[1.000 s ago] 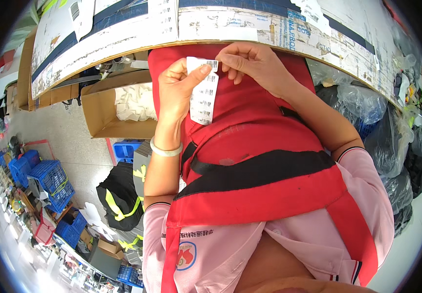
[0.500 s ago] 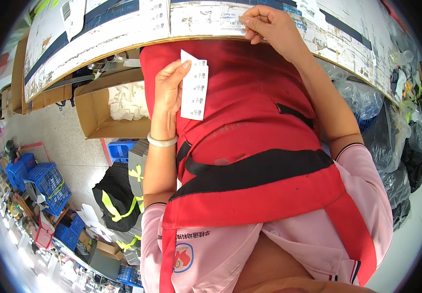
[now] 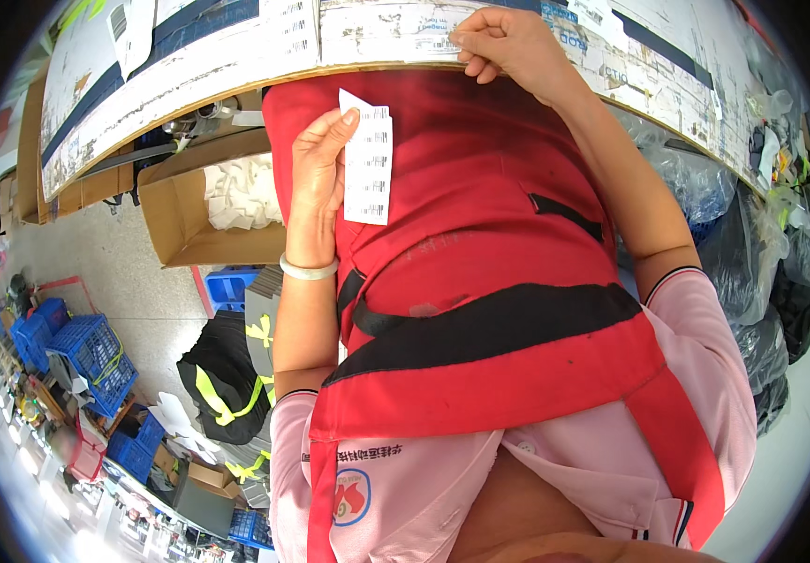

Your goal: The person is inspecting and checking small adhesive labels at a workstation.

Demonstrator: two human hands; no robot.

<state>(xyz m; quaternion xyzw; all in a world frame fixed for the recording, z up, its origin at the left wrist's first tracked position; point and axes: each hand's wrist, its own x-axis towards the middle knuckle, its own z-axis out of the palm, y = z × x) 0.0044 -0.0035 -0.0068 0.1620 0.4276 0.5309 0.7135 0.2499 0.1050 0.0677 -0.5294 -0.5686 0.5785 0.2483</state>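
Note:
My left hand pinches a white strip of printed labels between thumb and fingers, holding it upright in front of my red apron. The strip's top corner is folded to a point. At the edge of the worn white table, my right hand has thumb and index finger pressed together at the right end of a small white printed piece lying on the tabletop. Whether the fingertips grip that piece or only touch it is hard to make out.
Below the table's left side stands an open cardboard box with white scraps inside. Clear plastic bags hang at the right. Blue crates and a black bundle with yellow ties are on the floor at left. More label sheets lie on the table.
Both hands shift very slightly left and up in the picture, as does the table edge. The label strip stays in my left hand, and my right hand remains at the small printed piece.

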